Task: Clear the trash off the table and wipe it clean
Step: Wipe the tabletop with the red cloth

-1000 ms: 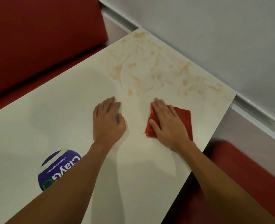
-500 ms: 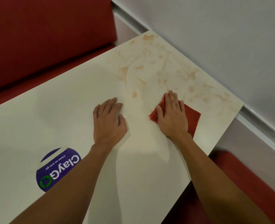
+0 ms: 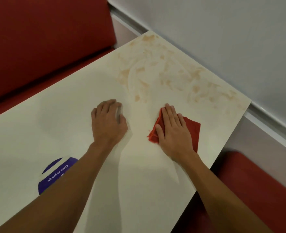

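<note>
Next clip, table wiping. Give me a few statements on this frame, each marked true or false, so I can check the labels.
1. The right hand presses flat on a red cloth. True.
2. The left hand holds a spray bottle. False: it holds nothing and rests on the bare table.
3. Brownish smears cover the table's far end, by the wall. True.
4. The cloth lies on the purple sticker. False: the sticker is at the near left, well apart from the cloth.
5. The cloth sits on top of the smears. False: it lies on the near side of them.
</note>
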A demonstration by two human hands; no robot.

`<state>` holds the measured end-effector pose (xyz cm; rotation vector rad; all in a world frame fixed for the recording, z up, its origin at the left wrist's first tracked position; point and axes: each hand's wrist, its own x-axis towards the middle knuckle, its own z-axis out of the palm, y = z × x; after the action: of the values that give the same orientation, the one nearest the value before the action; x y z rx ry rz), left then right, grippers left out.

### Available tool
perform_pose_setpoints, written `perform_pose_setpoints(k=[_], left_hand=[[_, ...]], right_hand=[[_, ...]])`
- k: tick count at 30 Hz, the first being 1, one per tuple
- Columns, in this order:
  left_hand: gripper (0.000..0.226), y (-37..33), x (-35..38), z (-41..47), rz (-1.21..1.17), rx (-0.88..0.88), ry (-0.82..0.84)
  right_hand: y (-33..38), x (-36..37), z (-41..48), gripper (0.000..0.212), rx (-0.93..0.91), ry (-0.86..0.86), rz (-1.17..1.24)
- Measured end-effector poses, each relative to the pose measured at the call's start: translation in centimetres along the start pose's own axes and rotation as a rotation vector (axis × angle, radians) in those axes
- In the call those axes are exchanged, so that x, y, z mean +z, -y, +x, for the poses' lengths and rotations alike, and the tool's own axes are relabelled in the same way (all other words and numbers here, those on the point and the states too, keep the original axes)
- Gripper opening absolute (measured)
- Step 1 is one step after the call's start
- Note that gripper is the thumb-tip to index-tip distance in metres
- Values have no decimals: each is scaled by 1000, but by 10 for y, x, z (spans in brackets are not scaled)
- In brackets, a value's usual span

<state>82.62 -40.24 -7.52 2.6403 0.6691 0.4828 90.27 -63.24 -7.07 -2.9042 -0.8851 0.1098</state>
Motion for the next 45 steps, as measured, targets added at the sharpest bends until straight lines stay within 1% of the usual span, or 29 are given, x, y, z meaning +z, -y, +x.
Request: perform_pose_setpoints(k=[4, 6, 7, 8, 11, 12, 13, 16, 17, 18, 19, 21, 23, 24, 25, 27, 29, 30, 31, 33, 35, 36, 37, 39, 41, 42, 43, 44, 45], left_hand=[[48, 25, -4, 26, 15, 9, 11], [47, 29, -1, 25, 17, 29, 5], [48, 30, 0, 24, 12, 27, 4], [50, 31, 0, 23, 6, 23, 4], [53, 31, -1, 23, 8, 25, 12], [53, 31, -2, 24, 13, 25, 13], [53, 30, -3, 23, 17, 22, 16], [52, 29, -3, 23, 3, -1, 32], [52, 29, -3, 24, -2, -7, 36], [52, 29, -3, 24, -5, -11, 37], [53, 30, -3, 23, -6, -15, 37], [54, 30, -4, 24, -11, -18, 36], [53, 31, -5, 24, -25, -16, 37], [52, 31, -5, 24, -31, -19, 37], [51, 31, -4, 25, -35, -24, 42], [50, 31, -4, 25, -37, -42, 52], [50, 30, -4, 26, -43, -49, 46], [50, 30, -4, 26, -47, -50, 41], [50, 30, -3, 26, -50, -50, 35], [50, 32, -4, 25, -43, -46, 24], [50, 32, -4, 25, -39, -35, 24], [49, 32, -4, 25, -43, -36, 23], [48, 32, -4, 25, -54, -43, 21], [48, 31, -3, 26, -70, -59, 10], [48, 31, -2, 25, -73, -62, 1], [48, 31, -2, 25, -73, -58, -3], [48, 31, -1, 26, -73, -54, -8], [48, 31, -1, 25, -73, -50, -15], [48, 31, -1, 25, -74, -49, -26]], right_hand=[[11, 6, 49, 73, 169, -32, 23], [27, 5, 77, 75, 217, -32, 63], [36, 4, 85, 75, 194, -24, 67], [42, 2, 85, 75, 128, -11, 60], [40, -5, 43, 72, -183, 32, 27], [30, -7, 29, 73, -213, 49, 33], [19, -7, 23, 73, -171, 45, 26], [16, -5, 54, 76, 175, -13, 30], [27, -3, 73, 78, 248, -37, 42], [39, -2, 90, 79, 264, -39, 58], [51, -1, 99, 78, 224, -34, 56], [62, -2, 90, 73, 26, 4, 39], [51, -4, 55, 70, -156, 30, 20], [39, -5, 40, 69, -176, 34, 18], [27, -5, 35, 69, -134, 20, 18], [17, -5, 52, 72, 63, 5, 26], [30, -2, 89, 76, 237, -23, 51], [43, -1, 105, 77, 258, -29, 69], [56, -1, 113, 76, 218, -29, 73], [75, 0, 104, 72, -8, 9, 45], [69, -4, 69, 68, -213, 45, 22], [58, -6, 53, 68, -246, 54, 27], [43, -7, 46, 68, -222, 44, 26], [24, -7, 59, 70, -52, 12, 18], [31, -2, 93, 74, 119, -16, 22], [43, 1, 107, 75, 156, -26, 35], [55, 3, 118, 75, 137, -28, 36], [65, 4, 122, 75, 61, -15, 27], [68, 3, 120, 73, -63, 10, 16]])
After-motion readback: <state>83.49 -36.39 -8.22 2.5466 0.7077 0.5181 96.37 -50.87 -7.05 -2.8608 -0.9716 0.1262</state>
